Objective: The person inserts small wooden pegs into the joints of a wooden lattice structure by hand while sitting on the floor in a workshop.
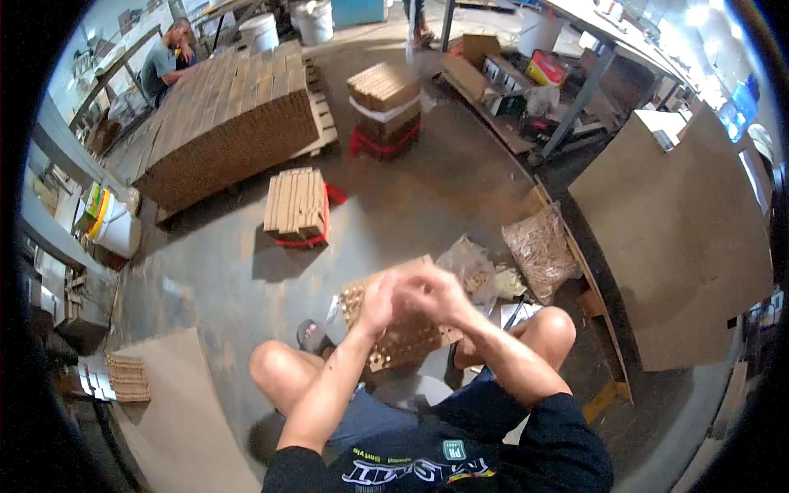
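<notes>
My left hand (379,306) and my right hand (438,294) meet in front of me, fingers curled toward each other. Motion blurs the fingers, so I cannot tell whether anything is between them. Right beneath is a brown board (414,269), with many small round light pieces (404,343) standing in rows on it. Both forearms partly cover the board. Past my right hand lies a clear plastic bag (468,264) of small pieces, and beside it a larger bag (540,251) full of light wooden-looking pieces.
Bundled brown strips (296,202) with red ties stand ahead, and another stack (383,89) farther off. A long stack of brown boards (234,123) fills the far left, near another person (164,62). Cardboard sheets (177,403) lie left and stand right (674,246).
</notes>
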